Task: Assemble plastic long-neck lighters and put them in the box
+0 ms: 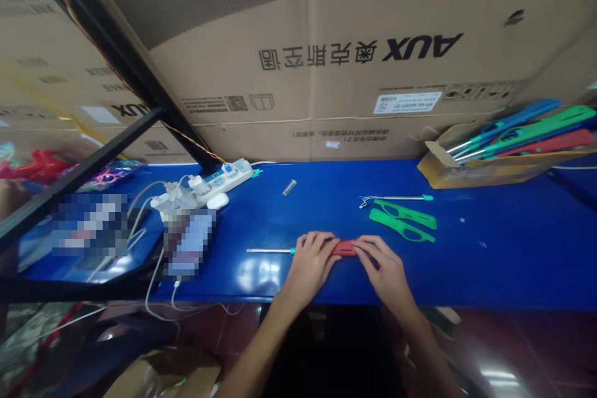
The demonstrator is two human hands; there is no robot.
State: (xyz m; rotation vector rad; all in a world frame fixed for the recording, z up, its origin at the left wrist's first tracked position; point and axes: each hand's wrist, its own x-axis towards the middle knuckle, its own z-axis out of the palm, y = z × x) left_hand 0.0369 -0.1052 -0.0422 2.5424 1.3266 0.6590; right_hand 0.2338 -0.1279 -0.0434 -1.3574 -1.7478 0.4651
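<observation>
Both hands hold a red lighter-like tool (345, 249) low over the blue table. My left hand (311, 261) wraps round its left part, where a thin metal rod (270, 251) with a teal collar sticks out to the left. The fingers of my right hand (380, 261) pinch the red handle's right end. Further back and to the right lie two green handle shells (403, 222), and behind them a metal rod with a teal end (401, 198) and thin wires. A small clear piece (290, 187) rests alone near the table's middle.
An open carton (504, 171) of blue, green and red tools stands at the back right. At left are a power strip (228, 177), cables, a phone (191, 245) and a black metal frame (84, 168). Large cardboard boxes (326, 93) wall off the back.
</observation>
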